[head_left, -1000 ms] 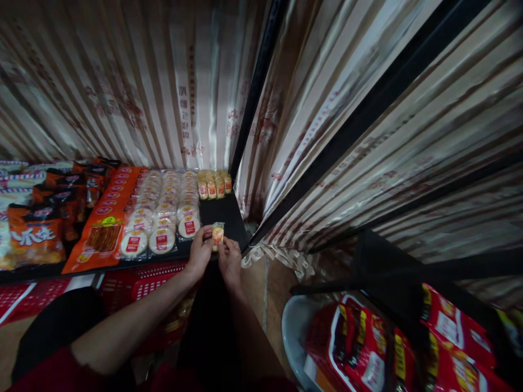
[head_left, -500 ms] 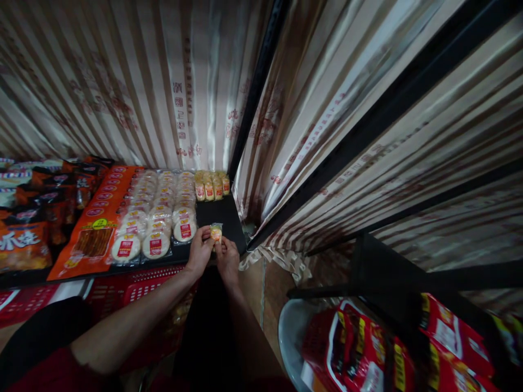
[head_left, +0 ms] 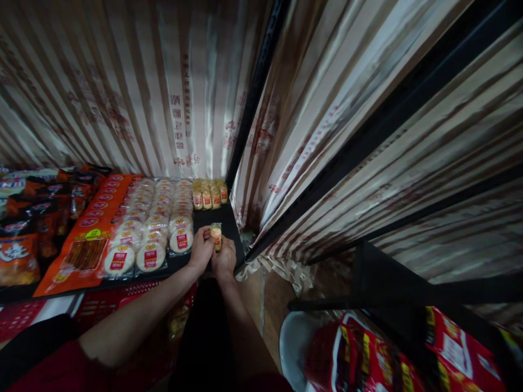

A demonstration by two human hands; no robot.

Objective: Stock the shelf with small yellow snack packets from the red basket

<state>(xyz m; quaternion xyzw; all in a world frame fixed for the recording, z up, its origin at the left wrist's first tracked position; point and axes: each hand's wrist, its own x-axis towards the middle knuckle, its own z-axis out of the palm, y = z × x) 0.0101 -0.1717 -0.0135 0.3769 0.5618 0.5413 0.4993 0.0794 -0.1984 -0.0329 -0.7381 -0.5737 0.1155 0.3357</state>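
Both hands are at one small yellow packet, which is upright between them over the near right part of the black shelf. The left hand pinches it from the left side, fingers bent and closed on its edge. The right hand is curled at its lower right, fingers bent against it; how firmly these grip cannot be told. The step in hand looks like holding and turning the packet by its edges. Any move from here seems to call for a light pinch, the printed side kept level, and the wrists kept low.

At the far right of the shelf, against the pleated curtain, similar small packets sit side by side in short rows. Left of the hands run three rows of round wrapped cakes; the nearest row edge lies just beside the left hand, so a sideways sweep that way could nudge them. Beyond these is an orange package sheet.

Black shelf shows between the hands and the small packets, giving a short straight path to the far side. On the right, the shelf edge is close to the right hand, and a slanting black bar starts by its near corner. An upright black post bounds the far right corner, leaving little room for the knuckles.
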